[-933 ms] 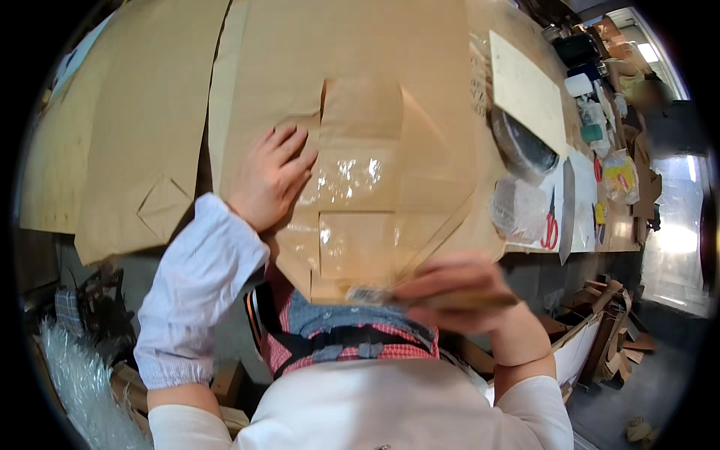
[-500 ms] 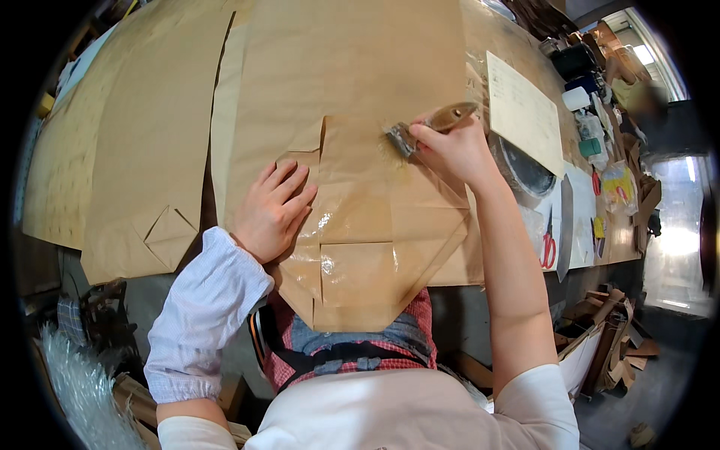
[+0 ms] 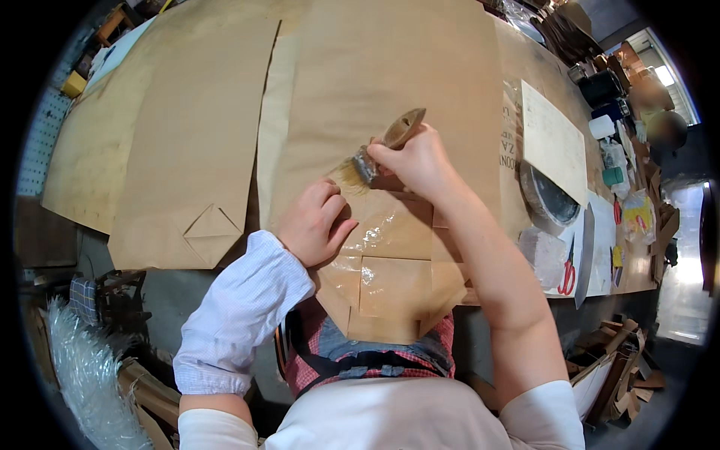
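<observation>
Across a long surface (image 3: 525, 67) of brown paper: left hand (image 3: 319, 225) flat, pinning the glossy bag fold (image 3: 390, 255) steady; right hand (image 3: 416, 161) clenched around a brush (image 3: 375, 154), spreading glue.

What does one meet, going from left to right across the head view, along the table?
Folded brown paper bag → left hand → brush in the right hand → round metal bowl → red scissors.

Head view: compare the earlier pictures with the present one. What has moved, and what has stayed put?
The right hand rose from the near edge of the folded brown paper to its far side, now gripping a wooden-handled brush, then swept it leftwards, bristles on the paper. The left hand stayed pressed flat on the shiny wet fold, and the paper did not shift.
</observation>
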{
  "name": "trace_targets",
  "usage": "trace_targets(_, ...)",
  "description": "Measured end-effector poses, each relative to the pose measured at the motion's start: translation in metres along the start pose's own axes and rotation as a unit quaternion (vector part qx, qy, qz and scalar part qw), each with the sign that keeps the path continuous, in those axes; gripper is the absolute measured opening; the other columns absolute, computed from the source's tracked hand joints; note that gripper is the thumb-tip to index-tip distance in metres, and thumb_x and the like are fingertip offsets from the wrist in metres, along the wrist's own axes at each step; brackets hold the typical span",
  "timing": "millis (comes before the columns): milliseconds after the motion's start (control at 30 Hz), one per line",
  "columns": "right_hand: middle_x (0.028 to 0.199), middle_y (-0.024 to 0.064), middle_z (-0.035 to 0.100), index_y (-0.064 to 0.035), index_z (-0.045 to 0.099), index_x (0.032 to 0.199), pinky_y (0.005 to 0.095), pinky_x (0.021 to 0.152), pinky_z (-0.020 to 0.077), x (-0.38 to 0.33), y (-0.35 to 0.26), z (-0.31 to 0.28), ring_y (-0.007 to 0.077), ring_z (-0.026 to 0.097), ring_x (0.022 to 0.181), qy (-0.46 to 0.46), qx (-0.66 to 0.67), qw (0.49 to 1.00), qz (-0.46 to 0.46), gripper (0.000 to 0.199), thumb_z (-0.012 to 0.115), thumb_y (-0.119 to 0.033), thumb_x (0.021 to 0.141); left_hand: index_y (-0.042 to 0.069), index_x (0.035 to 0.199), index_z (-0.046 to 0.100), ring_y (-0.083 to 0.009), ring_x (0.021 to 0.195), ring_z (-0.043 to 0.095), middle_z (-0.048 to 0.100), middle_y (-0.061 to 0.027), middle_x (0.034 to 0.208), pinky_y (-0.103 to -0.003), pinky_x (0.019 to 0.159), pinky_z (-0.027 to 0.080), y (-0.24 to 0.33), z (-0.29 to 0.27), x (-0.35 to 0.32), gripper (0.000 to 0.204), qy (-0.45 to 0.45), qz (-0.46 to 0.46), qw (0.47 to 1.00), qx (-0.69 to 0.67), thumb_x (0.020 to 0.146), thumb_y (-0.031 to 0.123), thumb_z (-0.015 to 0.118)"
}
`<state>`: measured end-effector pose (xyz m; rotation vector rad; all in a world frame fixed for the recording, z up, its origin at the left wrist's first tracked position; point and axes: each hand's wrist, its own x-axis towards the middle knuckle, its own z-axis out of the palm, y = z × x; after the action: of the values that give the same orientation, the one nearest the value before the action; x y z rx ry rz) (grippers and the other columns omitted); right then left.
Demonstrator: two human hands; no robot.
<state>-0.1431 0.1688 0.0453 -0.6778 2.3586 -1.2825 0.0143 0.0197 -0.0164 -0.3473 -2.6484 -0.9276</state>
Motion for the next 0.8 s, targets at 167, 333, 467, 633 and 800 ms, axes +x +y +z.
trace_targets(167, 0.076, 0.0135, 0.068, 0.0024, 0.068, 0.09, 0.0343, 0.064, 0.0527, -0.009, -0.019, -0.026, 0.021, 0.067, 0.072, 0.115, -0.048, 0.99, -0.069, 0.021, 0.07, -0.014, 0.077, -0.001, 0.095, 0.057, -0.0402, 0.105, 0.053, 0.055, -0.0201, 0.107, -0.044, 0.088, 0.046, 0.001, 0.001, 0.002, 0.03, 0.017, 0.018, 1.0, 0.002, 0.076, 0.013, 0.075)
trace_targets(333, 0.1, 0.0149, 0.065, -0.0022, 0.068, 0.108, 0.0334, 0.078, 0.0519, -0.13, -0.014, -0.094, 0.0272, 0.065, 0.09, 0.075, -0.104, 0.972, -0.198, 0.026, 0.069, -0.008, 0.082, 0.001, 0.093, 0.058, -0.0385, 0.103, 0.054, 0.055, -0.0196, 0.106, -0.044, 0.086, 0.046, 0.008, 0.004, 0.002, 0.027, 0.03, -0.009, 0.999, 0.016, 0.075, 0.013, 0.074)
trace_targets(467, 0.107, 0.0177, 0.063, -0.0045, 0.063, 0.117, 0.0343, 0.08, 0.0523, -0.185, 0.067, -0.158, 0.0332, 0.063, 0.095, 0.229, -0.314, 0.909, -0.149, 0.038, 0.065, -0.004, 0.079, 0.0, 0.094, 0.057, -0.0409, 0.109, 0.052, 0.054, -0.0206, 0.109, -0.045, 0.091, 0.044, 0.014, -0.001, 0.0, 0.026, 0.033, -0.011, 0.999, 0.039, 0.074, 0.008, 0.072)
trace_targets(633, 0.106, 0.0146, 0.063, -0.0047, 0.063, 0.117, 0.0371, 0.078, 0.0533, -0.244, 0.175, -0.225, 0.0319, 0.062, 0.095, 0.123, -0.527, 0.822, -0.179, 0.039, 0.061, -0.001, 0.078, -0.001, 0.099, 0.054, -0.0406, 0.109, 0.05, 0.052, -0.0215, 0.111, -0.044, 0.092, 0.042, 0.013, 0.0, 0.001, 0.024, 0.016, 0.018, 0.998, 0.065, 0.078, 0.003, 0.065)
trace_targets(800, 0.092, 0.0109, 0.065, -0.0031, 0.066, 0.099, 0.0371, 0.074, 0.0503, -0.198, 0.101, -0.171, 0.0284, 0.06, 0.09, 0.102, -0.395, 0.903, -0.135, 0.024, 0.069, -0.007, 0.075, 0.001, 0.096, 0.053, -0.0376, 0.093, 0.051, 0.05, -0.0171, 0.094, -0.041, 0.079, 0.043, 0.011, -0.037, 0.026, 0.019, -0.057, -0.092, 0.993, 0.047, 0.078, -0.004, 0.057)
